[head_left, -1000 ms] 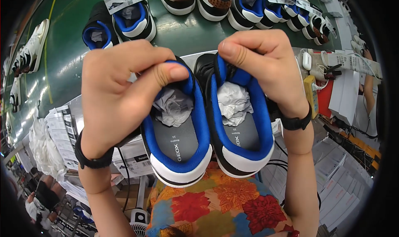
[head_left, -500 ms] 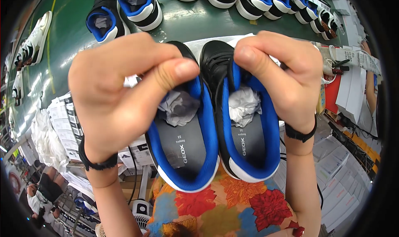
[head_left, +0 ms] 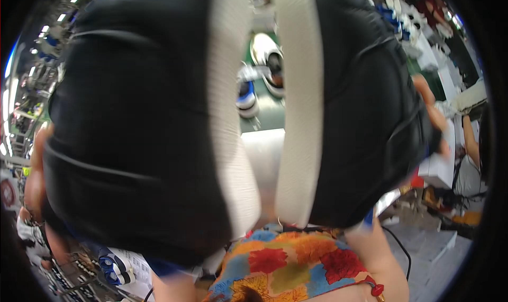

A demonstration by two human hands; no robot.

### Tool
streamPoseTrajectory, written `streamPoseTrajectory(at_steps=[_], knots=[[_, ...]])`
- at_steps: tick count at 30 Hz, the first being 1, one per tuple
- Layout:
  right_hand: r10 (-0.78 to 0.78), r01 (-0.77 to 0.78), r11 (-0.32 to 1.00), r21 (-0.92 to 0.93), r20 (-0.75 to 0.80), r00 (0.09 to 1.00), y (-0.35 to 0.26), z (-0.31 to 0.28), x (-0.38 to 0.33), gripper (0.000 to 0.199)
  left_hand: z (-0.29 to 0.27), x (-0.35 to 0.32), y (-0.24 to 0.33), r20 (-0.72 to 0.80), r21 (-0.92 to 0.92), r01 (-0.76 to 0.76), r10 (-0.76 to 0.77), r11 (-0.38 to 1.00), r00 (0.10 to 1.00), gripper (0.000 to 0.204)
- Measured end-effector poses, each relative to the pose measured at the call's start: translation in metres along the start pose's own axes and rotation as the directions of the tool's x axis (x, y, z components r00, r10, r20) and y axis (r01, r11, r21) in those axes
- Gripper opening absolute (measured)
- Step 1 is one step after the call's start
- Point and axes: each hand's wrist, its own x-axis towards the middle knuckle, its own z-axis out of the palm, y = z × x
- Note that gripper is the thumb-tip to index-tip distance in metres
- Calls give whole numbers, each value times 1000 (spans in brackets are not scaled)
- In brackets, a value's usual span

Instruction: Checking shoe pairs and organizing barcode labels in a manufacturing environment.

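Note:
Two black sneakers with white soles are held up very close, filling most of the view. The left sneaker (head_left: 132, 127) and the right sneaker (head_left: 365, 116) stand on their sides, soles facing each other across a narrow gap. My left hand (head_left: 36, 169) grips the left sneaker from its outer side, mostly hidden behind it. Around the outer side of the right sneaker curl the blurred fingers of my right hand (head_left: 431, 111). A little blue lining peeks out at the lower ends of the sneakers, while their insides are out of sight.
Through the gap appear a green table (head_left: 269, 114), a blue-lined shoe (head_left: 246, 102) and a black-and-white shoe (head_left: 271, 61). At the right are a white box (head_left: 442, 167) and another person's arm (head_left: 470, 138). A blue-and-white shoe (head_left: 114, 267) shows at the lower left.
Both sneakers have been raised close to the view and turned from soles down to soles facing each other. My hands have moved apart, to the sneakers' outer sides.

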Motion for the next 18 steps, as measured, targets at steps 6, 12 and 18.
streamPoseTrajectory(at_steps=[6,12,18], knots=[[846,-710,253,657,206,492,7,75,-21,66,-67,-101,-32,-82,132,687,-682,715,726,70],[830,-739,108,665,349,435,19,123,-14,57,-86,-66,-13,-11,-637,677,-883,368,469,47],[860,-837,460,298,84,503,148,260,-20,77,-159,-35,-147,-353,713,639,-639,288,683,83]])
